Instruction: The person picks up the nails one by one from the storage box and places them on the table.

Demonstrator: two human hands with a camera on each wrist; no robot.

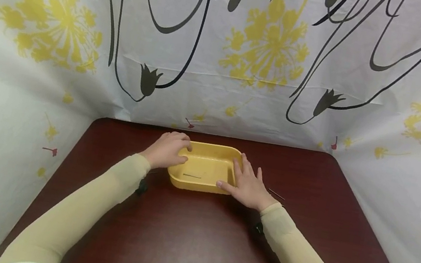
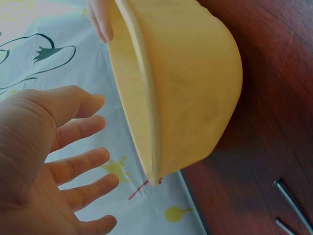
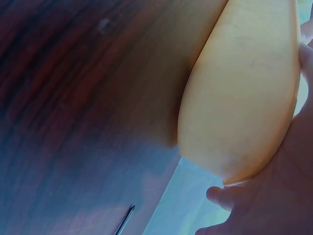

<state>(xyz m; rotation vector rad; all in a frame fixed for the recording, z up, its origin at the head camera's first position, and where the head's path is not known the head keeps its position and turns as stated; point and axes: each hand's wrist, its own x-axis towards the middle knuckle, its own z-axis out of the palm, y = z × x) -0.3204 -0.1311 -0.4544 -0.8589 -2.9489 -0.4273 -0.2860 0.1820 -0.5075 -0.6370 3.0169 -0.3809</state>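
A shallow yellow plastic tray (image 1: pixel 200 187) stands on the dark red table, with one thin nail (image 1: pixel 192 175) visible on its floor. At its left end is my left hand (image 1: pixel 166 151), fingers loosely bent over the rim; in the left wrist view a gap shows between these fingers and the tray wall (image 2: pixel 195 93). My right hand (image 1: pixel 247 185) lies over the right end, fingers spread and reaching inside, thumb at the front rim. From the right wrist view, the palm (image 3: pixel 288 176) is against the tray's rim.
Thin metal nails (image 1: pixel 276 194) lie on the table right of the tray. More nails (image 2: pixel 293 203) appear beside it in the left wrist view. Patterned white cloth (image 1: pixel 215 57) hangs behind and along both sides of the table (image 1: pixel 191 241).
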